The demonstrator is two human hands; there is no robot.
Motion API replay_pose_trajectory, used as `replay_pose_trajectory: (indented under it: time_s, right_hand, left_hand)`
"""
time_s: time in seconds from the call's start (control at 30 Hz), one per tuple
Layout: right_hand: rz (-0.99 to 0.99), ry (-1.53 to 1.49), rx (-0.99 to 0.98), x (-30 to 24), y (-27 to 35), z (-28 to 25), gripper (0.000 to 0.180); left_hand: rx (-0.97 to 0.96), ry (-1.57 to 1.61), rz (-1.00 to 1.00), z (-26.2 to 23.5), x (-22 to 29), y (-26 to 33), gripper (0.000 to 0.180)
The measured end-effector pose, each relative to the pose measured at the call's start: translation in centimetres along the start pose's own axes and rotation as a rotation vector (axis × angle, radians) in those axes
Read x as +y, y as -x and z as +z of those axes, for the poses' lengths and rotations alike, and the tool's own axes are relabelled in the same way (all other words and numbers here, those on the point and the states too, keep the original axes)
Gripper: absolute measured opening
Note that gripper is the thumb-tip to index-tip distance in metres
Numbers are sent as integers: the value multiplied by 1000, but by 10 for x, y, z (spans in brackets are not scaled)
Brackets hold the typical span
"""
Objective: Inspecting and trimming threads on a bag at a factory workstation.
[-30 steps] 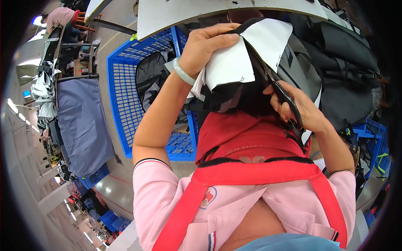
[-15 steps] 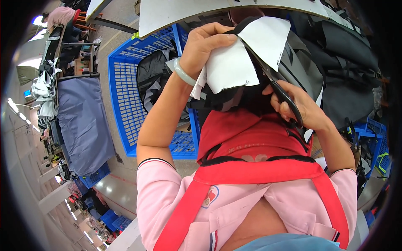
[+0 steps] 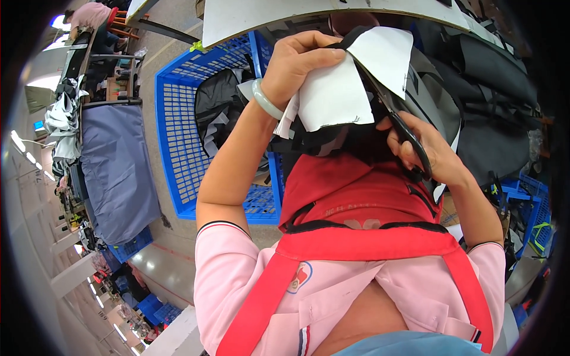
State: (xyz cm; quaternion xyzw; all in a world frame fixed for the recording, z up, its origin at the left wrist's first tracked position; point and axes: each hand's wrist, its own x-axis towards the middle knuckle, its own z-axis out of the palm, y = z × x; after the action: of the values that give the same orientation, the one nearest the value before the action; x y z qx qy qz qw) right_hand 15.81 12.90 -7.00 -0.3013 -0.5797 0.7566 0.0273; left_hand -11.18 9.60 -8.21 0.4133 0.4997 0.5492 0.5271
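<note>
One white table (image 3: pixel 255 12) spans the space beyond the left hand (image 3: pixel 303 62), its edge near that grip. Left of the same grip stands a blue basket (image 3: pixel 178 118) with dark cloth (image 3: pixel 217 98) inside. A red apron (image 3: pixel 356 187) covers the lap on the near side of both grips. Dark fabric (image 3: pixel 493 142) is heaped to the right of the right hand (image 3: pixel 424 145). Two white sheets, one left (image 3: pixel 335 98) and one right (image 3: pixel 386 56), spread from the left hand's pinch, where thumb and fingers press on the left sheet's top. The right hand's fingers wrap the handles of black scissors (image 3: pixel 415 139), whose blades reach between the sheets toward that pinch; how far they part, I cannot tell. A pale bangle (image 3: pixel 265 99) circles the left wrist.
</note>
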Motion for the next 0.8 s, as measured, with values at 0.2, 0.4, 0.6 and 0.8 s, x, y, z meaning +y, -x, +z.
replay_pose_trajectory:
  time_s: [0.2,0.4,0.6,0.8]
  right_hand:
    - [-115,-3,6,0,-11,-1,57]
    - [-229,-116,-62,-3,-18,-3,74]
    - [-352,-290,-82,-6,-23,14,90]
    - [-346,106,34,-26,-14,-5,92]
  left_hand:
    - [-17,-10,27,5,-2,-1,24]
    - [-3,78,71,10,6,0,23]
    - [-34,304,188,29,30,-3,20]
    - [-44,251,151,25,38,1,19]
